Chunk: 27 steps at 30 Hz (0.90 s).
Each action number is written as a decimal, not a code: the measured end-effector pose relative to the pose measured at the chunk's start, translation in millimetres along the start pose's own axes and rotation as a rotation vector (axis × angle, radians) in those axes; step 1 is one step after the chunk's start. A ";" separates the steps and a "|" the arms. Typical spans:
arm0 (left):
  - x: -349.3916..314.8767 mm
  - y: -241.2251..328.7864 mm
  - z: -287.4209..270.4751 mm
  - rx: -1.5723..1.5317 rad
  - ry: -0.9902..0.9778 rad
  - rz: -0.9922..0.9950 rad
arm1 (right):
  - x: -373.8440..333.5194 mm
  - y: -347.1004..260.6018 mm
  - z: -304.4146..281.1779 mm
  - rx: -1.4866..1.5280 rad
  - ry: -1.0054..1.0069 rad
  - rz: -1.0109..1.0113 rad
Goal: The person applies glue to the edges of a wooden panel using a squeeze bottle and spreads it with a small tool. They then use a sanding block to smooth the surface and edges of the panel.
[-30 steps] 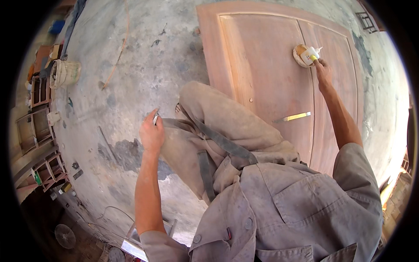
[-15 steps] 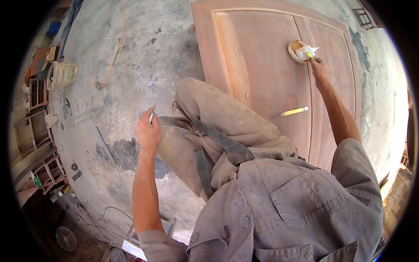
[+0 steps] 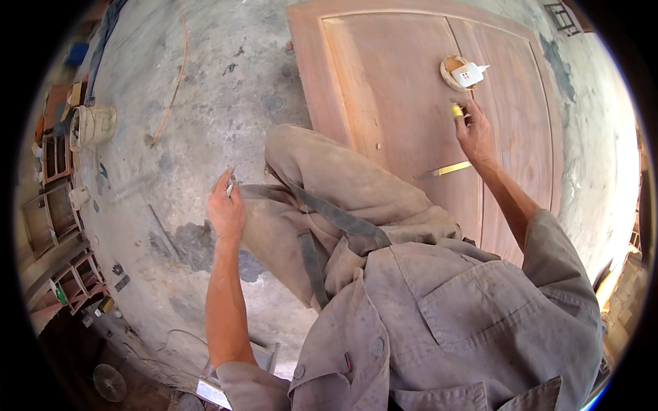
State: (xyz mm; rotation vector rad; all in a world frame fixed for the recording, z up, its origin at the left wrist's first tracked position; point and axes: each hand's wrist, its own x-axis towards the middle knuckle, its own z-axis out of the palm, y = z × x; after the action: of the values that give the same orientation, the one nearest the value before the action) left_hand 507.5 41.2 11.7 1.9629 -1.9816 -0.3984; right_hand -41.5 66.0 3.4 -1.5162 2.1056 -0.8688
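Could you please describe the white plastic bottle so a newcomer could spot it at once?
Find the large brown wooden panel at upper right. Towards its far end sits a round cream bowl, with the white plastic bottle overlapping its right side. A pale, pointed nozzle sets it apart from the bowl and the slim yellow-handled blade.

I have a broad wooden door (image 3: 411, 123) in view, laid out over the stained grey floor (image 3: 219, 116). On the door's far part I see a round bowl (image 3: 445, 74); nearer the person, I make out a knife (image 3: 452, 168) with a yellow handle, its blade pointing left. Across the floor I see an orange cord (image 3: 180, 82) and, farther left, a pale bucket (image 3: 94, 129).
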 end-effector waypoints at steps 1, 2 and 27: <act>-0.4 2.5 -1.4 0.011 0.044 0.032 | -13.5 -17.2 6.6 0.018 -0.021 -0.173; 5.4 16.4 -1.3 -0.162 0.029 -0.099 | -21.9 -36.1 11.8 0.027 -0.028 -0.351; -28.4 -16.3 -8.2 0.170 0.096 -0.130 | -94.6 -13.5 10.5 -0.602 -0.584 -0.702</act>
State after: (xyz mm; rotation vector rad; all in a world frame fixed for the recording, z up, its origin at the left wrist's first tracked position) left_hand 525.8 69.6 11.4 2.1789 -1.8892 -0.1670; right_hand 5.7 149.7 1.8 -2.5081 1.4468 0.0981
